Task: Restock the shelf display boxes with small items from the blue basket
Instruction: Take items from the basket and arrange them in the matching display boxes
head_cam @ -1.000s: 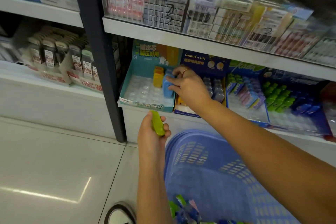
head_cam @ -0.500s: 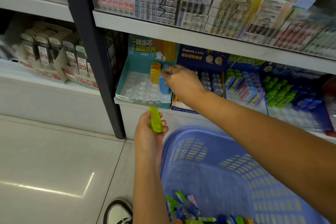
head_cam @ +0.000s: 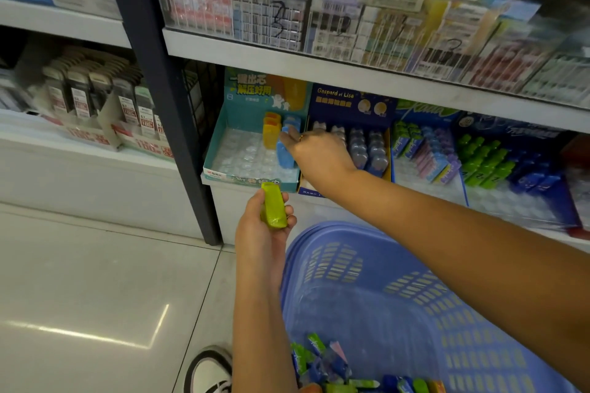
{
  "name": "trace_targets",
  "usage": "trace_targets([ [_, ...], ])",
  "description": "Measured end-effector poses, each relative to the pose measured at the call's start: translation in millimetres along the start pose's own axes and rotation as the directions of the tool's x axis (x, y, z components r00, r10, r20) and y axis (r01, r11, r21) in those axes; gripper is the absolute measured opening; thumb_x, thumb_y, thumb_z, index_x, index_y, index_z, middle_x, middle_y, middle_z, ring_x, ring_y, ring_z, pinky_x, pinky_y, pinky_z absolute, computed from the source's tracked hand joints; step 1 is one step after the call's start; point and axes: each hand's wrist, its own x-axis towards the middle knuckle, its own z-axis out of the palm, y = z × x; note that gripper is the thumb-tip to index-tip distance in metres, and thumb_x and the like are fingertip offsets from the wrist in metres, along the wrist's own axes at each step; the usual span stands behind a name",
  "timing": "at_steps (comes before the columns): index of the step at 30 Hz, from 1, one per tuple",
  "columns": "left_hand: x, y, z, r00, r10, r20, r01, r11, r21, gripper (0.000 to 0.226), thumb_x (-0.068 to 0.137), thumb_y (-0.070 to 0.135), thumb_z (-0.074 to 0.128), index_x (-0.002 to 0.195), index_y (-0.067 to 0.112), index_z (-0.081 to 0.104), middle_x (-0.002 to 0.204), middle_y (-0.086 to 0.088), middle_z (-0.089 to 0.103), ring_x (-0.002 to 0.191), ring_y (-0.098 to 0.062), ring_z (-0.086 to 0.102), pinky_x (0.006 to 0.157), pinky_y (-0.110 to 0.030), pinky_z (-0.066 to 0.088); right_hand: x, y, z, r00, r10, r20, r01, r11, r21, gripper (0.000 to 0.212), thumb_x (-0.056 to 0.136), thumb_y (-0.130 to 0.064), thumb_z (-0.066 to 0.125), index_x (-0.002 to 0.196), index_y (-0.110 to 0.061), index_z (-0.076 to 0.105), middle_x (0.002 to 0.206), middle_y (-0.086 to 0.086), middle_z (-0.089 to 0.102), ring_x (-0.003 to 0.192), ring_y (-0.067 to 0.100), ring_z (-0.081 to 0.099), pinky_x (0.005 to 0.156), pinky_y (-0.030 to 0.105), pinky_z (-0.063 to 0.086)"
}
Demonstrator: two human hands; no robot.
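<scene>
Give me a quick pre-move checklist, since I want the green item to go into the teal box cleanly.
1. Green item held firmly in left hand: ok.
2. Free slots in the teal display box: ok, most of its clear tray is bare.
3. Right hand out of the way: not ok, its fingers reach over the box at the blue item.
4. Blue item seated upright: cannot tell.
5. Blue basket within reach with stock left: ok.

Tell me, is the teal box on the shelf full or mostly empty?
Mostly empty. The teal box holds only a few yellow items and blue items at its back right; the other clear tray pockets are bare.
</scene>
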Motion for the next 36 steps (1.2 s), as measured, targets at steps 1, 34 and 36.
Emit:
trace_targets([
  [1, -2, 1, 1, 1.0, 0.005, 0.017, -0.005, 1.0, -0.01, 0.027, 0.098, 0.022, 0.042, 0.091, 0.005, 0.062, 0.069, -0.006, 0.061, 0.056, -0.013, 0.054, 0.049, -0.02, 0.046, -1, -1, 0, 1.0, 0.007, -0.008, -0.007, 1.0, -0.001, 0.057, 0.086, 0.001, 0.046, 0.141, -0.004, 0.031, 0.112, 0.016, 0.062, 0.086, 0.031, 0.062, 0.058, 0.035, 0.034],
  [34, -38, -90, 92, 0.896, 0.21, 0.39, -0.439, 0.542, 0.716, 0.02, 0.095, 0.014, 0.054, 0.112, 0.012, 0.064, 0.103, 0.001, 0.068, 0.096, -0.009, 0.062, 0.08, -0.008, 0.046, -203, 86, -3, 0.624, 0.718, 0.309, 0.002, -0.397, 0.918, 0.015, 0.084, -0.019, 0.067, 0.094, -0.03, 0.067, 0.086, -0.008, 0.074, 0.08, 0.011, 0.071, 0.069, 0.015, 0.053],
  [36, -27, -63, 89, 0.845, 0.352, 0.403, -0.515, 0.331, 0.79, 0.019, 0.095, 0.016, 0.053, 0.11, 0.015, 0.065, 0.102, 0.003, 0.067, 0.092, -0.008, 0.06, 0.071, -0.005, 0.043, -181, 93, -12, 0.678, 0.705, 0.208, -0.022, -0.263, 0.965, 0.018, 0.086, -0.017, 0.066, 0.096, -0.033, 0.066, 0.086, -0.014, 0.072, 0.081, 0.007, 0.069, 0.071, 0.013, 0.052],
])
